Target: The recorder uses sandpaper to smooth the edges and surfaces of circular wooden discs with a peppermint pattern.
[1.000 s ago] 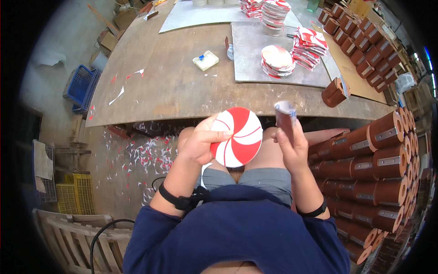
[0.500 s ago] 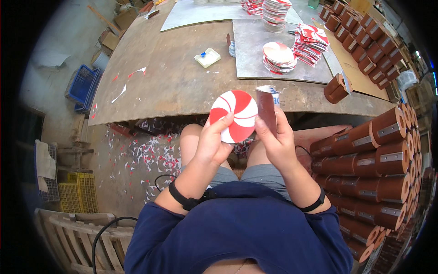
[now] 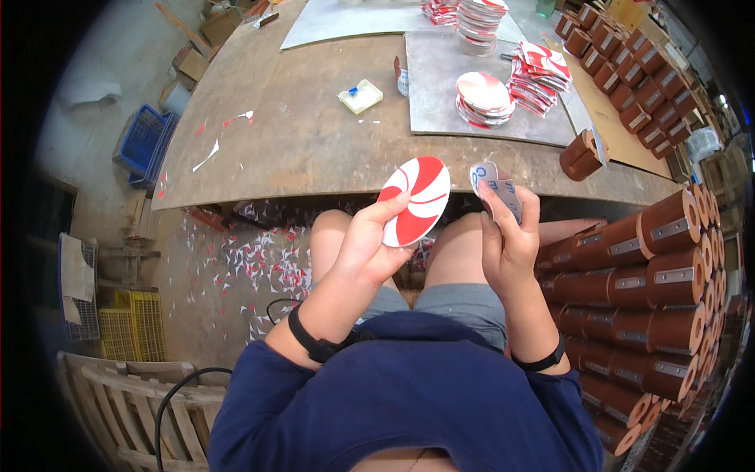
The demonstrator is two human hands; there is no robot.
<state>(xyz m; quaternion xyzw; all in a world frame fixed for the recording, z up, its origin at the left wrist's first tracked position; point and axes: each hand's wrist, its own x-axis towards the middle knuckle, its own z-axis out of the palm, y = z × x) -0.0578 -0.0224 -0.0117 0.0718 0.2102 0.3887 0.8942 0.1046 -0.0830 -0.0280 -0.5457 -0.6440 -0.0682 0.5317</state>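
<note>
Table point(image 3: 291, 126): stacked discs point(image 3: 481, 93), apparently done; squares point(image 3: 544, 71), uncut
Left hand point(image 3: 370, 244): pinching unstacked disc point(image 3: 418, 198)
Right hand point(image 3: 510, 236): closed on sandpaper point(image 3: 500, 187)

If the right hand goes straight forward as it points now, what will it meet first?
Probably the table, at its near edge; depth is unclear, so the right hand might pass above.

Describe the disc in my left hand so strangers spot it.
Start at the brown table. Near its front edge is your left hand, gripping a swirled red-and-white disc. Unlike the stacked discs on the grey board, this is in hand.
</note>
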